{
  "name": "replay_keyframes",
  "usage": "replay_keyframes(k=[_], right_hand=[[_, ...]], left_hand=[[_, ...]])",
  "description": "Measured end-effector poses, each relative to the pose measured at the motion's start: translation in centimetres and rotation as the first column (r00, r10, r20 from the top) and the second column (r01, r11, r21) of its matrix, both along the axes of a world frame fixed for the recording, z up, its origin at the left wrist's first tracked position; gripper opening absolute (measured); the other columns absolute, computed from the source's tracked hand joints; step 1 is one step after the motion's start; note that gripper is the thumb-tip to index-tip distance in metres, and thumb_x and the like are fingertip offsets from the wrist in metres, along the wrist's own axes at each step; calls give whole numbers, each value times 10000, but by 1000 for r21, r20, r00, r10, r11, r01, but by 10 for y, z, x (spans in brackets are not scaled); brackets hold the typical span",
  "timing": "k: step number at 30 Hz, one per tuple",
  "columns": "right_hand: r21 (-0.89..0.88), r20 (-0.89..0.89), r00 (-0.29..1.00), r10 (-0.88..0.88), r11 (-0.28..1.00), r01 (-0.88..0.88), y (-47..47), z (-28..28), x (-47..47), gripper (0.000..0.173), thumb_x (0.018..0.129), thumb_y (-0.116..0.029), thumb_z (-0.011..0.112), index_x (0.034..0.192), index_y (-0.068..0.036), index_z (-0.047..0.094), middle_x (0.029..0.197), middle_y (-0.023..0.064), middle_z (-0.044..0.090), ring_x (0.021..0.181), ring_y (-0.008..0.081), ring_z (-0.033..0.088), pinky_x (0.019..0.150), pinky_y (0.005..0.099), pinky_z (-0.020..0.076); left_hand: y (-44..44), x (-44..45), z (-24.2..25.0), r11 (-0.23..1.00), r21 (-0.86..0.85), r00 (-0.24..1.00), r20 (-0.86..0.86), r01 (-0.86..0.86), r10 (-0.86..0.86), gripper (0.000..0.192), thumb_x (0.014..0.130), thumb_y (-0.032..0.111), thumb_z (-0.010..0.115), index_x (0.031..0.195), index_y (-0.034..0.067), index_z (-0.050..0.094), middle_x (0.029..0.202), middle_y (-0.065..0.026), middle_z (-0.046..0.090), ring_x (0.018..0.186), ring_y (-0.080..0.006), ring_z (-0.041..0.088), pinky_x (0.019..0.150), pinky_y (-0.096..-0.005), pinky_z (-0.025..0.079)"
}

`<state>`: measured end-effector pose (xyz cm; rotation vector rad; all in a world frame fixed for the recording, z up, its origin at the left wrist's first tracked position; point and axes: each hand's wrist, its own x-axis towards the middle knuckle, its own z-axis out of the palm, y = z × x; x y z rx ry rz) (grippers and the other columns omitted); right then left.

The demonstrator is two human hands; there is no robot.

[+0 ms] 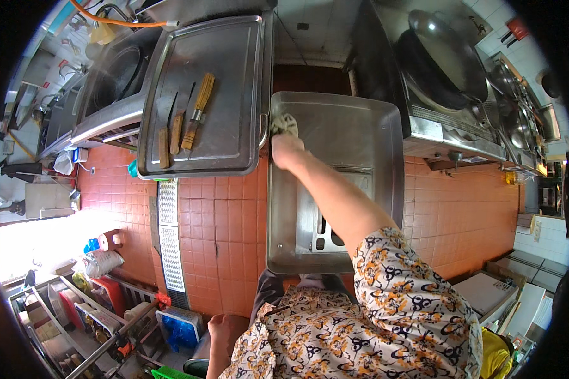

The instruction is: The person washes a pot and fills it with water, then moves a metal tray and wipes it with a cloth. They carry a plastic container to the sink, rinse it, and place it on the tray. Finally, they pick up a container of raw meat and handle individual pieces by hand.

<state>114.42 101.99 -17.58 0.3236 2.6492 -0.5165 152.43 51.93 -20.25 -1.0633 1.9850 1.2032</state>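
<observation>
My right arm reaches across a large, shallow metal pan (384, 142) in front of me. My right hand (287, 149) grips a crumpled pale cloth (284, 125) against the pan's far left corner. Inside the pan, partly under my forearm, lies a flat metal piece with slots (320, 232). My left hand (218, 324) hangs low at my left side, away from the pan; its fingers are not clear enough to judge. Left of the pan, a metal tray (232, 94) bears a brush with yellow bristles (199, 111) and two wooden-handled blades (164, 142), (176, 132).
A large dark wok (436, 66) sits on the stove (450, 130) at the right. Far left are a sink basin (118, 78) and an orange hose (118, 21). A slotted drain cover (170, 246) crosses the red tile floor (218, 213). Crates (90, 322) fill the lower left.
</observation>
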Motion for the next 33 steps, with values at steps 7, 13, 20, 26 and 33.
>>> replay_keyframes(k=[7, 13, 20, 26, 33], right_hand=[[-33, 163, 970, 181, 984, -178, -73, 2, 117, 151, 796, -4, 664, 934, -23, 721, 950, 169, 727, 883, 290, 723, 698, 388, 615], [-25, 225, 955, 193, 981, -193, -99, -27, 158, 146, 910, -17, 468, 830, 22, 583, 719, 113, 561, 535, 120, 470, 395, 236, 480], [255, 126, 992, 10, 966, -42, -43, -18, 49, 308, 849, -44, 639, 1146, 37, 656, 1133, 211, 656, 943, 283, 698, 740, 336, 612], [-56, -120, 942, -313, 950, 309, 41, 2, -36, 317, 910, -34, 454, 1111, 74, 673, 1140, 270, 667, 1054, 393, 669, 875, 430, 558], [219, 47, 999, -6, 976, -5, 3, -24, 2, 214, 849, -55, 562, 948, -12, 747, 1026, 213, 717, 938, 355, 711, 761, 425, 589]], left_hand=[[-22, -11, -19, 992, 37, 993, -28, 120, -119, 198, 889, 85, 698, 948, -101, 668, 800, -143, 697, 668, -220, 682, 568, -350, 558], [-47, -29, -23, 995, 97, 1000, 26, -20, 18, 192, 921, 143, 671, 1020, -21, 645, 838, -96, 678, 649, -218, 684, 491, -312, 515], [-48, -13, -9, 992, 92, 995, -23, -91, 94, 129, 932, 63, 635, 999, -44, 611, 793, -90, 636, 612, -191, 615, 494, -295, 489], [-30, 32, 17, 998, -67, 999, -47, -6, 3, 82, 912, 63, 665, 915, -18, 653, 729, -60, 655, 579, -136, 600, 527, -285, 502], [-52, 65, 10, 952, -168, 966, 6, 255, -258, 166, 873, 121, 724, 925, -35, 704, 789, -89, 705, 694, -144, 647, 626, -297, 530]])
